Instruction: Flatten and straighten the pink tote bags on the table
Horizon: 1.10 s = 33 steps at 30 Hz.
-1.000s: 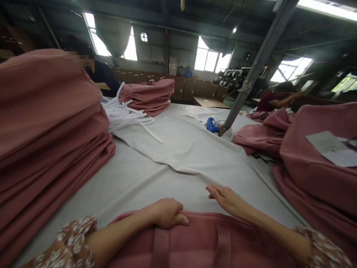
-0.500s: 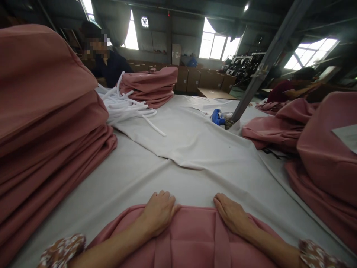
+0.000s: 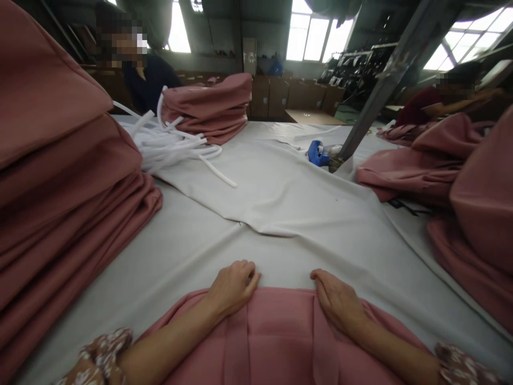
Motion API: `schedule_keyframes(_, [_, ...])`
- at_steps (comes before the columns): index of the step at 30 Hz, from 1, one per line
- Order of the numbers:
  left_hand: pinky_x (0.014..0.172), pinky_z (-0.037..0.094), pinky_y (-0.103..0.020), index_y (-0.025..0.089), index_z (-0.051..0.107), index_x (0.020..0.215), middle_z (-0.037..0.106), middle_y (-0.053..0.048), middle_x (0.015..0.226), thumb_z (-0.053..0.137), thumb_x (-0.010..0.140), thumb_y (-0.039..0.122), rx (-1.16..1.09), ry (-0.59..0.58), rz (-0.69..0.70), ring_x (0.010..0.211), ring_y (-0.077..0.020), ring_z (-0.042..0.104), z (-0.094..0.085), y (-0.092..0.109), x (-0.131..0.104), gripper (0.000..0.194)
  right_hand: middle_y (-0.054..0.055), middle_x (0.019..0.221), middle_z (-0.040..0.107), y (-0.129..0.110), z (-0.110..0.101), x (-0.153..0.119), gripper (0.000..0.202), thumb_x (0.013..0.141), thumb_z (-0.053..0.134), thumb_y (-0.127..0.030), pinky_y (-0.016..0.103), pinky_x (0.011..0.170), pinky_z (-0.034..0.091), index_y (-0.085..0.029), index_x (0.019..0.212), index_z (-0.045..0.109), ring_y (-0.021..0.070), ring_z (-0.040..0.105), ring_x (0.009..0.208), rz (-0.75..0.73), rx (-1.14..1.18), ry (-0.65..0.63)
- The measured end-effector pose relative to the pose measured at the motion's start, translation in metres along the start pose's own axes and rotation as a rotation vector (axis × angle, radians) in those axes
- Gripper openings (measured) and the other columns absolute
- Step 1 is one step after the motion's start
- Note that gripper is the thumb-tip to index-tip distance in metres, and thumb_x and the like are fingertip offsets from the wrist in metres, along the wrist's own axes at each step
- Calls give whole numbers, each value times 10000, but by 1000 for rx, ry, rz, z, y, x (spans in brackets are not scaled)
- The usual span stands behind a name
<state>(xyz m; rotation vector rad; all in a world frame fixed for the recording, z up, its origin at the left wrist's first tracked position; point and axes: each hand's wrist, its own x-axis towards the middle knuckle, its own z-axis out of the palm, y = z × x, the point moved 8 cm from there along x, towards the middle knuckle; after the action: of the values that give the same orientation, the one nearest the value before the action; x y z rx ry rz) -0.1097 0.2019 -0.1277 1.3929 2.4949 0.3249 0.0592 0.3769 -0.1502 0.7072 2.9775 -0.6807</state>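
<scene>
A pink bag (image 3: 280, 315) with two sewn-on straps lies at the table's near edge, its lower part cut off by the frame. Over the left part of its far edge is my left hand (image 3: 234, 286), fingers curled and thumb close to the forefinger. My right hand (image 3: 340, 300) rests at the same edge near the right strap (image 3: 324, 334), its fingers bent over the seam and partly hidden. Both hands appear closed on the bag's edge. Patterned sleeves (image 3: 105, 347) end at the forearms.
Tall stacks of pink material rise at left (image 3: 60, 176) and right (image 3: 484, 203). White cords (image 3: 176, 140) lie beside a smaller pink pile (image 3: 208, 107). A metal post (image 3: 385, 85) stands by a blue object (image 3: 318, 153). People work at far left and right.
The view has tilted down slightly. My left hand's fingers have lifted and curled more at the bag's edge; my right hand has shifted slightly right along it.
</scene>
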Motion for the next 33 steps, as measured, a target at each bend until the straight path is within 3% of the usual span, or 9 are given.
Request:
schedule_keyframes(3, [915,451,-389,204,603,1148,636,-98,1200,350,988,346,73,37,32,1092,-248,581,-18,-1,-20,332,59,1025,645,-2,-1,-1,321,962,233,-211,341,871,409,-205,1069,535,211,599,968,-3,-33,7])
schedule_keyframes(7, [1104,235,-631,252,407,1446,387,-114,1516,386,957,513,222,-25,-100,1389,-372,320,-21,-39,-83,556,70,1011,652,-5,-3,-1,332,961,233,-197,332,879,413,-195,1063,548,210,605,970,-25,-55,21])
schedule_keyframes(12, [1142,283,-502,284,273,1503,295,-48,1566,242,973,565,143,7,-204,1403,-264,331,-9,-70,-123,601,87,1007,661,-7,-4,-1,329,960,243,-198,336,857,430,-181,1059,557,220,618,959,-33,-72,32])
schedule_keyframes(18, [1162,207,-561,225,335,1486,258,-93,1572,312,963,507,187,28,-225,1444,-321,230,-25,-48,-120,595,102,1009,676,-16,-12,-5,335,950,254,-166,330,912,425,-181,1061,569,224,614,1031,-62,-115,58])
schedule_keyframes(21, [1158,139,-629,316,307,1492,156,-50,1601,396,927,498,258,158,-212,1466,-346,118,-39,-28,-170,600,117,1015,682,-20,-16,-7,327,929,288,-148,345,929,428,-179,1066,582,240,608,1064,-76,-141,68])
schedule_keyframes(24, [1172,169,-602,425,134,1512,173,4,1599,412,902,552,246,370,-140,1467,-301,151,-53,-8,-238,682,136,1040,679,-24,-19,-11,333,926,300,-147,351,931,439,-160,1105,581,247,606,1083,-92,-166,84])
schedule_keyframes(26, [1181,189,-574,426,60,1517,202,2,1593,391,910,558,202,443,-116,1465,-273,171,-64,4,-262,704,145,1056,676,-26,-20,-15,351,932,294,-147,356,937,440,-148,1144,574,249,603,1093,-105,-183,95])
schedule_keyframes(29, [1198,152,-550,372,78,1527,153,-13,1609,314,956,551,128,395,-80,1477,-247,120,-87,28,-237,644,177,1068,668,-33,-21,-16,394,938,276,-142,376,931,451,-108,1200,568,263,607,1082,-131,-204,105])
schedule_keyframes(33, [1194,143,-519,263,171,1526,178,-70,1607,195,987,550,137,145,22,1478,-247,114,-95,64,-138,611,225,1077,651,-58,-44,-22,454,933,303,-176,431,902,474,-26,1306,514,299,627,1005,-170,-195,137])
